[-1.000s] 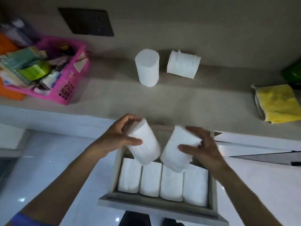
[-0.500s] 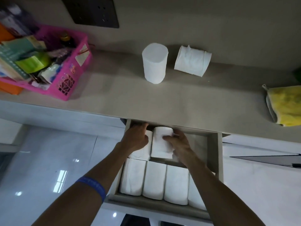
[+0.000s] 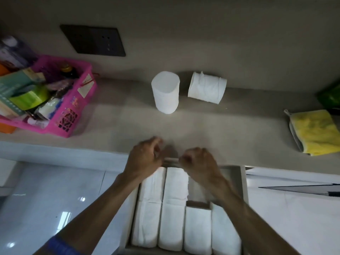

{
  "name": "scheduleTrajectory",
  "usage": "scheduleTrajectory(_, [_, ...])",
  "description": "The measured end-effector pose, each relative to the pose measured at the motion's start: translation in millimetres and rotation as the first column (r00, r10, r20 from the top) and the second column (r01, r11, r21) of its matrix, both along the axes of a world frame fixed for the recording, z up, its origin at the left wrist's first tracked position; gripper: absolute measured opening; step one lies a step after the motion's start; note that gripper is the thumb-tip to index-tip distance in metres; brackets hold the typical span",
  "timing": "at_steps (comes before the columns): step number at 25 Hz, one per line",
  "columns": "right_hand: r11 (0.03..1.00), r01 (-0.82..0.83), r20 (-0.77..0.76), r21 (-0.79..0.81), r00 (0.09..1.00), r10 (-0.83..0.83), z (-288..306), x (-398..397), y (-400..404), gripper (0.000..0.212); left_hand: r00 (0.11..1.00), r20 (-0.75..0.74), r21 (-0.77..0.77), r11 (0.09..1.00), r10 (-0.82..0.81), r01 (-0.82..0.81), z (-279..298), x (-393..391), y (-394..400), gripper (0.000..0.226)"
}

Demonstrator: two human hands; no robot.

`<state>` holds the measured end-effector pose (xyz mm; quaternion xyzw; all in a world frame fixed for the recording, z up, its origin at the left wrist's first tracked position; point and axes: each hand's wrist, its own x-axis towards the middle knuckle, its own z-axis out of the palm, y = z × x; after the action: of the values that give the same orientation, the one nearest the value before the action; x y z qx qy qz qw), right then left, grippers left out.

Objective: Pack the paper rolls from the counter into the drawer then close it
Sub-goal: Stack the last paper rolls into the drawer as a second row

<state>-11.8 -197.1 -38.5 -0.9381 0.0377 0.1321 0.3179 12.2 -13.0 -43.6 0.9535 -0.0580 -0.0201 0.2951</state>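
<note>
Counting rolls, I saw 2 on the counter (image 3: pixel 202 129): 1 upright roll (image 3: pixel 166 92), 1 lying roll (image 3: pixel 207 87). The drawer (image 3: pixel 242 183) stood open with 6 packed rolls (image 3: pixel 174 184) visible. My left hand (image 3: pixel 145 159) and right hand (image 3: pixel 199 163) hung loosely curled, empty, above its back edge.

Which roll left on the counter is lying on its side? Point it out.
The right-hand roll, nearest the wall, lies on its side with a loose wrinkled wrap. The roll beside it stands upright on its end.
</note>
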Motion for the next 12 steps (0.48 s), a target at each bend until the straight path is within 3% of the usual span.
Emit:
scheduleTrajectory(2, [0.995,0.077,0.287,0.065,0.954,-0.092,28,45,-9,0.017,0.985,0.052,-0.16,0.975,0.165,-0.155,25,44,-11,0.048])
scheduleTrajectory(3, [0.994,0.101,0.389,0.032,0.915,-0.106,36,74,-16,0.023,0.976,0.062,-0.172,0.965,0.211,-0.198,34,69,-18,0.064])
scheduleTrajectory(4, [0.992,0.117,0.425,-0.055,0.901,-0.082,42,103,-24,0.041,0.97,0.056,-0.152,0.962,0.237,-0.227,40,93,-26,0.079])
scheduleTrajectory(6, [0.945,0.101,0.298,-0.311,0.955,-0.004,41,153,-46,0.077,0.971,-0.018,-0.073,0.968,0.238,-0.238,45,131,-42,0.099])
scheduleTrajectory(8, [0.877,0.045,0.184,-0.478,0.982,0.05,32,185,-64,0.096,0.976,-0.095,-0.012,0.98,0.196,-0.198,41,153,-50,0.101])
scheduleTrajectory(12, [0.8,0.089,0.154,-0.594,0.988,0.005,14,201,-70,0.094,0.985,-0.062,-0.106,0.98,0.162,-0.168,33,161,-46,0.085])
